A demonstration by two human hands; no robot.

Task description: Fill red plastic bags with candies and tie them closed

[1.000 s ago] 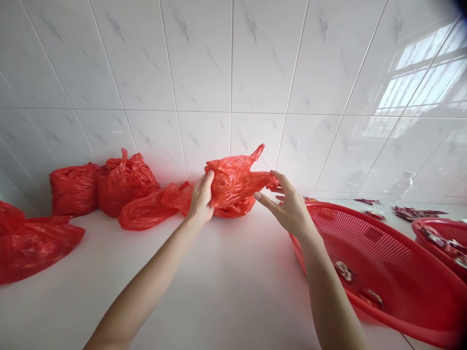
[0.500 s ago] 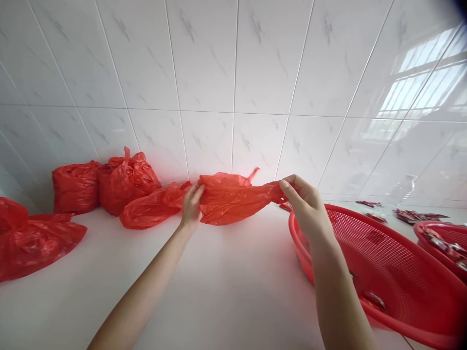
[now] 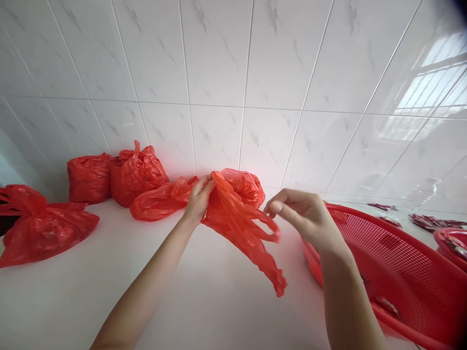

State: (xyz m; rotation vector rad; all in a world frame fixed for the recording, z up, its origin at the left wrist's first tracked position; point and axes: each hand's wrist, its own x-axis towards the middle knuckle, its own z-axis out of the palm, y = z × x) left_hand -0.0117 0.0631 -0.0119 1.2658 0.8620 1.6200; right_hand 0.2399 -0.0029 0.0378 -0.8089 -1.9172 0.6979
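Observation:
A thin red plastic bag (image 3: 241, 226) hangs slack above the white tabletop, its loop handle and lower end drooping to the right. My left hand (image 3: 199, 198) is closed on the bag's upper left part. Just beside the handle, my right hand (image 3: 301, 214) has loosely curled fingers, thumb and fingertips slightly apart, with nothing visible between them. Behind the held bag, against the wall, is a bunched heap of red plastic (image 3: 251, 187), partly covered. Another crumpled red bag (image 3: 156, 201) lies to the left of my left hand.
Two filled red bags (image 3: 136, 175) stand against the tiled wall, and a tied red bag (image 3: 54, 231) sits at far left. A large red plastic basket (image 3: 394, 257) with a few small packets is at right. Beyond it are red packets (image 3: 434, 222) and a second basket (image 3: 454, 243).
The bag was stretched level between both hands; now its right end has dropped and hangs down. My right hand has come off it. The view has shifted slightly to the right.

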